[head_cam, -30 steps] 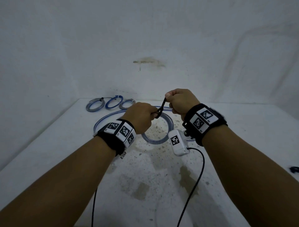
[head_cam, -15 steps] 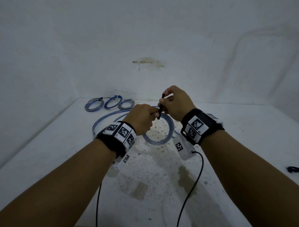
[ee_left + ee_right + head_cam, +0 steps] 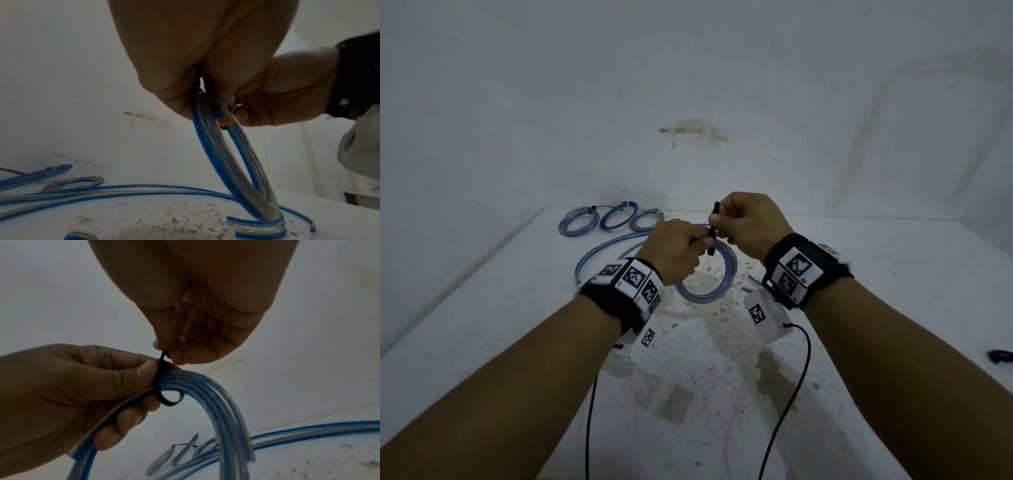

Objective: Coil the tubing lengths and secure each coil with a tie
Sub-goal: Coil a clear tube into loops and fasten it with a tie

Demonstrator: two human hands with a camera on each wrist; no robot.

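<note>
A coil of clear tubing with blue stripes (image 3: 717, 281) (image 3: 232, 162) (image 3: 216, 402) stands on edge on the white table (image 3: 859, 308). My left hand (image 3: 674, 250) (image 3: 82, 386) grips its top, fingers curled round the strands. A black tie (image 3: 713, 228) (image 3: 162, 386) loops loosely round the strands beside my left thumb. My right hand (image 3: 746, 222) (image 3: 185, 340) (image 3: 277, 97) pinches the tie's free end just above the coil. In the left wrist view the tie is mostly hidden by the fingers.
Three small tied coils (image 3: 613, 219) lie at the table's far left by the wall. A long loose run of tubing (image 3: 602, 255) (image 3: 123, 191) curves out left from the held coil. A dark object (image 3: 1000, 356) sits at the right edge. Sensor cables hang from both wrists.
My right hand has turned and lifted slightly, drawing the tie's end upward so that it now stands upright. The left hand keeps its grip on the coil.
</note>
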